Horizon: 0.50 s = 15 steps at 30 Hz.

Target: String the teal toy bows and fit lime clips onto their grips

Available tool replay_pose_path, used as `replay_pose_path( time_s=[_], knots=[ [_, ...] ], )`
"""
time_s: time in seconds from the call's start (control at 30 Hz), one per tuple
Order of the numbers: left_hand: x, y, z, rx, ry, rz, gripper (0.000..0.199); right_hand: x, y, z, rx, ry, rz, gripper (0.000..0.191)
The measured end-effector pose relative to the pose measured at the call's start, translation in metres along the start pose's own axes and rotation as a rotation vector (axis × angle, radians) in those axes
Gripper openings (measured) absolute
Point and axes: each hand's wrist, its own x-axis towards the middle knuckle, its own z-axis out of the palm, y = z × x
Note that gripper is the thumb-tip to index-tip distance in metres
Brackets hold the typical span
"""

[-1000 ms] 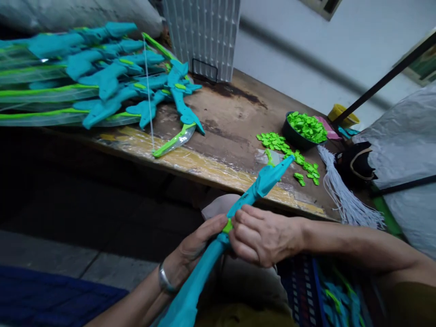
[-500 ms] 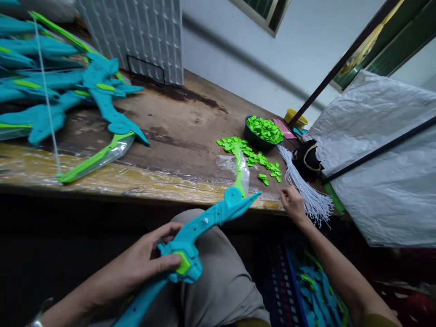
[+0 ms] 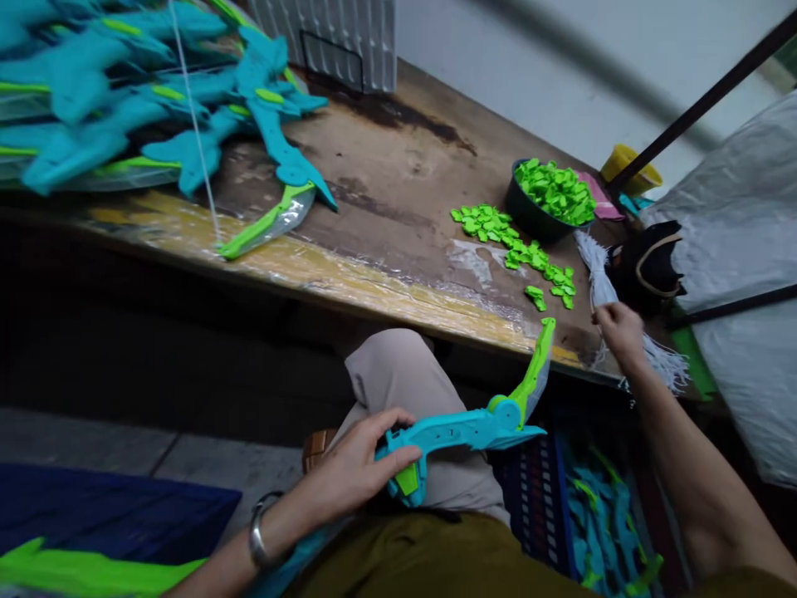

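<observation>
Seen from above, over a lap beside a worn wooden table. Left hand wrapped around the grip of a teal toy bow lying across the knee, its green limb tip angled up toward the table edge. Right hand stretched out to a bundle of white strings at the table's near edge, fingers curled and seemingly pinching a strand, though blurred. Just left of the strings, scattered green plastic pieces and a dark bowl full of them. At far left, a pile of finished bows.

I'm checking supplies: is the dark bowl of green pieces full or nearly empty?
Full. The dark bowl is heaped above its rim with green pieces; more lie scattered on the table.
</observation>
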Motion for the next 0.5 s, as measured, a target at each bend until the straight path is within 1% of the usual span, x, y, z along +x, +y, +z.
replay_pose_path(
  time_s=[0.07, 0.1, 0.13, 0.17, 0.2, 0.27, 0.3, 0.33, 0.37, 0.43, 0.5],
  knots=[
    [-0.005, -0.008, 0.003, -0.051, 0.032, -0.023, 0.028, -0.015, -0.027, -0.014, 0.188, 0.066, -0.046, 0.027],
    [-0.007, -0.012, 0.005, -0.072, 0.054, -0.032, 0.028, -0.03, -0.042, -0.02, 0.291, 0.091, -0.08, 0.024],
    [-0.009, -0.015, 0.007, -0.087, 0.078, -0.036, 0.029, -0.049, -0.058, -0.025, 0.396, 0.093, -0.127, 0.02],
    [-0.01, -0.016, 0.009, -0.095, 0.094, -0.037, 0.031, -0.074, -0.074, -0.027, 0.458, 0.067, -0.171, 0.017],
    [-0.012, -0.017, 0.01, -0.1, 0.1, -0.035, 0.034, -0.102, -0.09, -0.025, 0.503, 0.0, -0.221, 0.016],
    [-0.015, -0.017, 0.012, -0.105, 0.077, -0.004, 0.042, -0.164, -0.118, -0.01, 0.56, -0.373, -0.442, 0.011],
    [-0.016, -0.017, 0.012, -0.109, 0.047, 0.021, 0.044, -0.195, -0.13, 0.002, 0.573, -0.575, -0.557, 0.01],
    [-0.017, -0.016, 0.012, -0.117, 0.013, 0.05, 0.044, -0.224, -0.14, 0.016, 0.588, -0.759, -0.636, 0.013],
    [-0.018, -0.016, 0.011, -0.131, -0.017, 0.076, 0.042, -0.249, -0.148, 0.03, 0.577, -0.87, -0.689, 0.015],
    [-0.021, -0.017, 0.01, -0.168, -0.059, 0.091, 0.042, -0.285, -0.156, 0.054, 0.414, -0.979, -0.736, 0.008],
    [-0.026, -0.02, 0.01, -0.194, -0.071, 0.055, 0.046, -0.3, -0.159, 0.064, 0.277, -1.067, -0.772, 0.002]
  ],
)
